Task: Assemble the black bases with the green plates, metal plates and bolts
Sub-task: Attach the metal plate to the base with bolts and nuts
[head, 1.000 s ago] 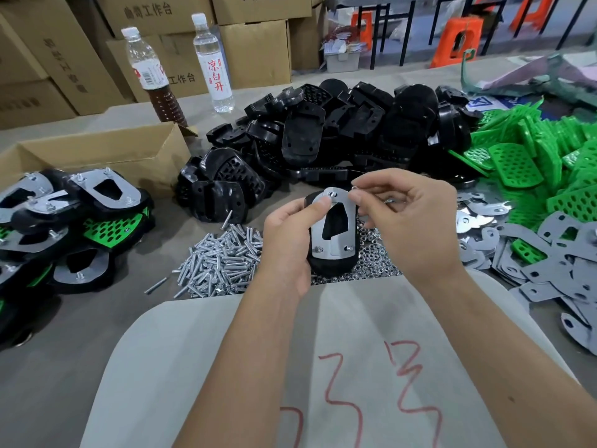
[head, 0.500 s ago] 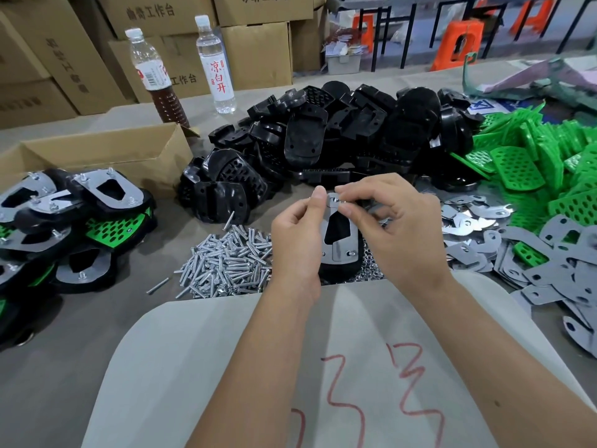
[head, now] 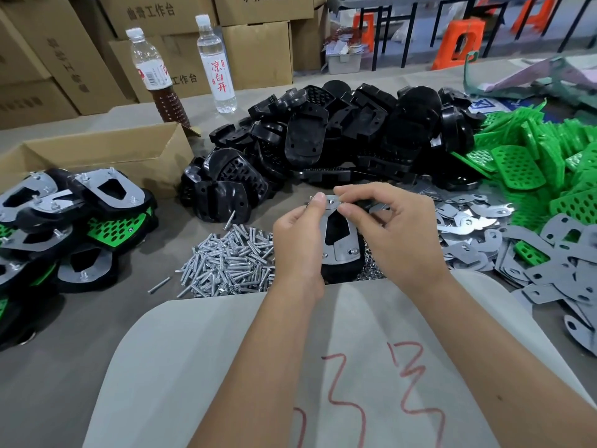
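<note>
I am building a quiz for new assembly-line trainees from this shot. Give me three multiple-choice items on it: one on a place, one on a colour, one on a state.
1. Where does the loose pile of bolts lie?
A. left of the left hand
B. inside the cardboard box
C. on the green plates

2. What colour is the liquid in the left bottle?
A. clear
B. brown
C. green

3. What is the left hand doing?
A. lying flat on the table
B. gripping the assembly with the metal plate
C. reaching into the black bases

Answers: 1 A, the bolts sit on the table just left of that hand. 2 B, its lower half is brown, while the other bottle is clear. 3 B, its fingers curl round the assembly, and the right hand pinches at its top.
</note>
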`<state>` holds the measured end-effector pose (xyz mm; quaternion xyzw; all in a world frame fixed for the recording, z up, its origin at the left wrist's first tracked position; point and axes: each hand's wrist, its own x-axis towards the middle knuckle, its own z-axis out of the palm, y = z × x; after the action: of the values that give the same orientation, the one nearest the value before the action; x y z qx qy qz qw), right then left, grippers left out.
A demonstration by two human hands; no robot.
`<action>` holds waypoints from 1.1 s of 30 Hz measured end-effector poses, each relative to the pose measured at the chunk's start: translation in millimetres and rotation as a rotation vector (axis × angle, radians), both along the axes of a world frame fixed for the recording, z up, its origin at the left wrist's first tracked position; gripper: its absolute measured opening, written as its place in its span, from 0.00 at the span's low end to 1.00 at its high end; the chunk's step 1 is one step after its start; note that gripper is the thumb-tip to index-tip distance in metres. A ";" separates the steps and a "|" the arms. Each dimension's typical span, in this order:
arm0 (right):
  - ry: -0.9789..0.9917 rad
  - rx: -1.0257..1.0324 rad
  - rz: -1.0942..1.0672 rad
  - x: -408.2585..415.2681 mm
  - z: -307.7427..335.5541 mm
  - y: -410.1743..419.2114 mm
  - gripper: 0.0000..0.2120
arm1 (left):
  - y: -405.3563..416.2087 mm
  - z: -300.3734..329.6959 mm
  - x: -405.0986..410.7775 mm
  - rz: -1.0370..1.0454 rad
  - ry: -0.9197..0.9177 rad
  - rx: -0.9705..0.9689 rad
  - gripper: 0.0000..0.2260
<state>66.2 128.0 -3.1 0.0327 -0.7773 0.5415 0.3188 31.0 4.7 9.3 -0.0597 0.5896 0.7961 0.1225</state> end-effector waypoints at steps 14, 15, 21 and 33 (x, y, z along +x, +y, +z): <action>0.105 0.244 -0.132 -0.3 8.0 -5.2 0.03 | 6.0 -6.2 1.1 0.026 0.336 -0.320 0.14; 0.106 0.251 -0.136 -0.2 8.3 -5.0 0.03 | 6.0 -5.9 1.3 0.027 0.345 -0.316 0.14; 0.127 0.294 -0.136 0.4 13.2 -2.2 0.03 | 0.9 -0.3 3.6 0.023 0.322 -0.226 0.13; 0.137 0.335 -0.046 -1.2 23.0 8.6 0.02 | 2.0 -0.3 -0.1 0.027 0.323 -0.219 0.12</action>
<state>65.0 136.6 19.9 0.1042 -0.8337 0.3932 0.3734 30.9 6.7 8.9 0.0477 0.6837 0.7281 0.0084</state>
